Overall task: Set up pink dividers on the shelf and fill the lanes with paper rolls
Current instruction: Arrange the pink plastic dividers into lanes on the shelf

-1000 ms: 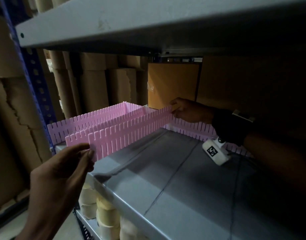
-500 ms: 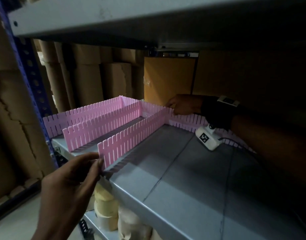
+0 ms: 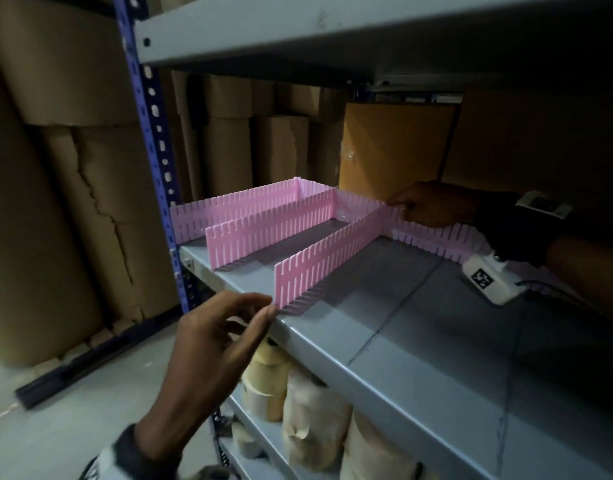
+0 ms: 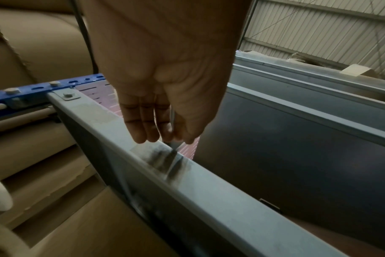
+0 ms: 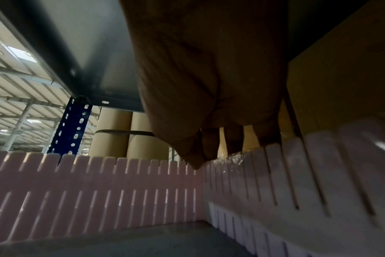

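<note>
Your left hand (image 3: 215, 344) pinches the slotted pink plastic divider (image 3: 332, 252) at the grey metal shelf (image 3: 384, 341) edge; right hand (image 3: 433, 206) pinches its far end.

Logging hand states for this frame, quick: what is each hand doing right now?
Left hand: pinches the near end of the third pink divider.
Right hand: fingertips on the far end of that divider at the back strip; grip cannot be told.

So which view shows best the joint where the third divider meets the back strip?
The right wrist view: the joint sits close under the right hand. The head view shows it small and far; the left wrist view shows only the third divider's front end.
</note>
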`<state>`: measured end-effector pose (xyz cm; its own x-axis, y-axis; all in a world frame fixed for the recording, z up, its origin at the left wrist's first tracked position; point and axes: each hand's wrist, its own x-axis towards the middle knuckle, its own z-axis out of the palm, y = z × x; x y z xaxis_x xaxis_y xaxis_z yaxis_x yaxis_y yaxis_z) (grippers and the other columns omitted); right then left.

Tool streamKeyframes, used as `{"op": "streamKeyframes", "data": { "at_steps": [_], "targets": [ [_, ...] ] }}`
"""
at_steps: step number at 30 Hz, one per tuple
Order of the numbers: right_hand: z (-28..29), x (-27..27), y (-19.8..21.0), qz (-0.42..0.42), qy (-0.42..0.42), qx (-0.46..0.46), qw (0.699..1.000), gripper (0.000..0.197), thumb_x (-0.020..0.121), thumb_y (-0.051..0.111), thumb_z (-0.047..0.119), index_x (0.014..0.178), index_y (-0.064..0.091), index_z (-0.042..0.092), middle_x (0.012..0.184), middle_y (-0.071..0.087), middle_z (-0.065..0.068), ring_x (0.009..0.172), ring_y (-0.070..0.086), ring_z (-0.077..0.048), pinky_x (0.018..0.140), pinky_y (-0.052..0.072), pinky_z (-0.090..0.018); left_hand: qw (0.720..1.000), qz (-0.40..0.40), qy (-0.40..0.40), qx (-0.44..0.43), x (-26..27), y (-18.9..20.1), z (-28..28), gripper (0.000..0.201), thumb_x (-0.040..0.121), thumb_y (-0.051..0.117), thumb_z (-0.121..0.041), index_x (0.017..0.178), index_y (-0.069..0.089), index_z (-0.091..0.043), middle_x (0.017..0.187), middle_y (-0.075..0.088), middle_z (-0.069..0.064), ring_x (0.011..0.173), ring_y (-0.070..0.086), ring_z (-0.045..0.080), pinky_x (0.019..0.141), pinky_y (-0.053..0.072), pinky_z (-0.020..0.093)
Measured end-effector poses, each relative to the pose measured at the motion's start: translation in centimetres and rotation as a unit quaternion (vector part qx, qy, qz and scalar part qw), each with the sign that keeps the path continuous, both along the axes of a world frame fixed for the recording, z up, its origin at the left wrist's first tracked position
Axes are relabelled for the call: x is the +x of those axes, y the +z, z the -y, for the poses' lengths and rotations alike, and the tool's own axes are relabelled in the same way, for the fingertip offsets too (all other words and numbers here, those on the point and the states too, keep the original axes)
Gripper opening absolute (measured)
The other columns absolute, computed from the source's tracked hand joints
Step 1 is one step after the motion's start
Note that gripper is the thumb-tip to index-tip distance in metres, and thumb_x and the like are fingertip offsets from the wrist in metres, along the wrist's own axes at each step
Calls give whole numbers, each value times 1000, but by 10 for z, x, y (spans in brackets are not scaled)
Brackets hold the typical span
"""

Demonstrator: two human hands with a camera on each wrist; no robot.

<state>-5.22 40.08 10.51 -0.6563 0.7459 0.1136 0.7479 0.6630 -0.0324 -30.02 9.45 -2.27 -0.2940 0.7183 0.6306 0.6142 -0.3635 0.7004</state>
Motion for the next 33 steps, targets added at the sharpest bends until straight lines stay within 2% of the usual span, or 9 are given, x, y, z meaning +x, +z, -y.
{"op": "streamKeyframes", "data": {
  "at_steps": [5, 10, 13, 17, 22, 26, 28, 31, 33],
  "targets": [
    [-1, -1, -1, -25, 14, -12, 1000, 39, 98, 54, 8, 136, 53, 3, 146, 47, -17, 135, 44, -35, 116, 30, -40, 999, -38, 19, -9, -6, 4, -11, 11, 85, 75, -35, 93, 79, -28, 83, 74, -12, 74, 71, 9, 69, 63, 40],
    [2, 2, -3, -46, 33, -11, 998, 42, 98, 52, 4, 139, 49, 4, 147, 47, -15, 135, 44, -33, 110, 28, -31, 998, -45, 28, -18, -13, 0, -14, 7, 86, 80, -21, 93, 82, -23, 81, 76, -11, 74, 73, 7, 71, 62, 33],
    [2, 0, -3, -37, 34, -22, 998, 45, 98, 52, 5, 142, 45, 2, 151, 41, -16, 138, 40, -34, 118, 25, -38, 998, -43, 24, -27, -12, 1, -14, 7, 87, 80, -20, 93, 83, -20, 83, 76, -13, 75, 73, 5, 72, 62, 29],
    [4, -3, -5, -11, 32, -8, 999, 43, 97, 53, 4, 140, 48, 3, 148, 45, -15, 137, 42, -32, 117, 26, -34, 999, -39, 11, -29, -14, 1, -16, 5, 88, 79, -22, 91, 82, -21, 81, 77, -16, 75, 73, 2, 70, 61, 24],
    [21, -5, 4, 15, 21, -7, 1000, 40, 96, 55, 4, 135, 53, -1, 142, 51, -18, 131, 47, -33, 109, 25, -26, 999, -41, 5, -23, -12, 0, -13, 30, 84, 64, -49, 93, 79, -24, 84, 75, -15, 78, 72, 0, 71, 60, 19],
    [47, -10, 19, 48, -20, -21, 998, 38, 100, 52, 14, 135, 54, 0, 142, 52, -15, 129, 49, -31, 110, 31, -31, 1000, -28, 8, -10, -8, -5, -9, 18, 83, 69, -38, 95, 76, -26, 86, 76, -13, 81, 72, 0, 72, 60, 21],
    [64, -9, 28, 33, -30, -16, 999, 27, 100, 50, 11, 120, 64, 1, 132, 59, -14, 120, 54, -30, 105, 38, -34, 1000, -21, 7, -7, -8, -7, -7, 10, 86, 74, -26, 95, 76, -25, 87, 76, -11, 79, 72, 1, 73, 61, 24],
    [101, -2, 41, -8, -39, -4, 999, 23, 96, 49, 5, 80, 64, 12, 93, 65, -8, 88, 61, -25, 81, 46, -35, 1000, 0, 15, -5, -4, -10, 1, 11, 90, 76, -10, 98, 78, -17, 91, 78, -2, 83, 73, 9, 73, 61, 28],
    [130, 7, 47, -14, -55, 6, 998, 20, 96, 51, 7, 86, 67, 2, 90, 67, -12, 80, 60, -24, 72, 43, -31, 999, 32, 6, 14, 2, -13, 11, 8, 91, 75, -10, 98, 78, -14, 91, 78, 1, 81, 74, 12, 75, 60, 27]
  ]
}}
